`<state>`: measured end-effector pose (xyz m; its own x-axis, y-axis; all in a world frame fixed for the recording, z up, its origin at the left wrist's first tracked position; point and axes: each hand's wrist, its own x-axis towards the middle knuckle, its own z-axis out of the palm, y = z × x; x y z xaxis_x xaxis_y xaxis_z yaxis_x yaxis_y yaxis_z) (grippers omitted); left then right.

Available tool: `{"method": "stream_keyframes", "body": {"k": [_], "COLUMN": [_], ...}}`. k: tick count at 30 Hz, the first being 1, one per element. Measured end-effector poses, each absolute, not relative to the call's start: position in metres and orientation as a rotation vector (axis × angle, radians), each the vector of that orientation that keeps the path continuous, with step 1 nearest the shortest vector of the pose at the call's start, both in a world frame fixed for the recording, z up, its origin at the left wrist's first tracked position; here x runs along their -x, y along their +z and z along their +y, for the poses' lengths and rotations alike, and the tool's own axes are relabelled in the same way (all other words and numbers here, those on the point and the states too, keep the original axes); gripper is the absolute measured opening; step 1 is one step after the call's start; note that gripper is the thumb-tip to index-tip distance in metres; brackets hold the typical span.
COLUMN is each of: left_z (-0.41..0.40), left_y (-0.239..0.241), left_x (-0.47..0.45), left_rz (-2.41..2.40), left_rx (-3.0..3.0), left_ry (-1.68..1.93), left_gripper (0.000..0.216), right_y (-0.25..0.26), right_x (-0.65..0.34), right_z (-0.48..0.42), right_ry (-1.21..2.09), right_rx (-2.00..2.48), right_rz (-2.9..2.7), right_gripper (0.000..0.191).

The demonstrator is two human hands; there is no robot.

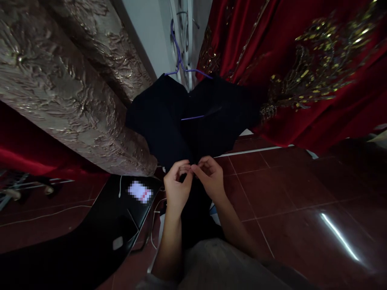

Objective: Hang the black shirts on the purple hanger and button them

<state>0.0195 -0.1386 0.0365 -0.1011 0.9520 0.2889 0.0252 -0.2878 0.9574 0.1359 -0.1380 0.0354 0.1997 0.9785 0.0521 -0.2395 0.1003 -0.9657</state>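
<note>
A dark navy garment (160,112) hangs in front of me on a purple hanger (179,56), its neck open in a V. The hanger's lower bar shows through that opening. At the bottom of the opening, my left hand (177,185) pinches the garment's front edge, thumb against curled fingers. My right hand (212,178) does the same from the other side, its thumb tip touching or almost touching the left one. Any small part between the fingertips, such as a button, is too small and dark to make out. The garment's lower part falls behind my wrists into shadow.
Beige textured fabric (75,88) hangs on the left, and red cloth with gold sequins (320,68) on the right. A black table (90,225) at lower left carries a lit phone (140,191) and a small white object (117,243). Red tiles (284,197) cover the floor.
</note>
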Motion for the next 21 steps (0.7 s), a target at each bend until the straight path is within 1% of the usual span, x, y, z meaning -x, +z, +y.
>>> {"method": "stream_keyframes", "body": {"k": [3, 5, 11, 15, 17, 21], "left_z": [-0.141, -0.141, -0.138, -0.14, -0.14, -0.135], "left_y": [0.033, 0.033, 0.037, 0.038, 0.037, 0.027], "left_x": [-0.025, -0.027, -0.026, -0.025, -0.023, -0.022], "left_rz": [1.178, 1.183, 1.205, 1.219, 1.203, 1.163], "left_rx": [-1.434, -1.473, -1.579, -1.571, -1.567, -1.527], "left_ry": [1.519, 1.536, 1.559, 1.558, 1.547, 1.518], "left_gripper": [0.01, 0.006, 0.006, 0.008, 0.01, 0.014], "right_y": [0.033, 0.031, 0.029, 0.03, 0.03, 0.043], "right_x": [-0.134, -0.134, -0.143, -0.144, -0.145, -0.151], "right_z": [-0.143, -0.145, -0.145, -0.145, -0.145, -0.133], "right_ry": [0.958, 0.918, 1.106, 1.136, 1.206, 1.344], "right_rx": [1.128, 1.147, 1.115, 1.121, 1.094, 1.063], "right_rz": [-0.88, -0.919, -1.125, -1.184, -1.154, -0.966], "right_gripper": [0.027, 0.025, 0.022, 0.03, 0.033, 0.032]}}
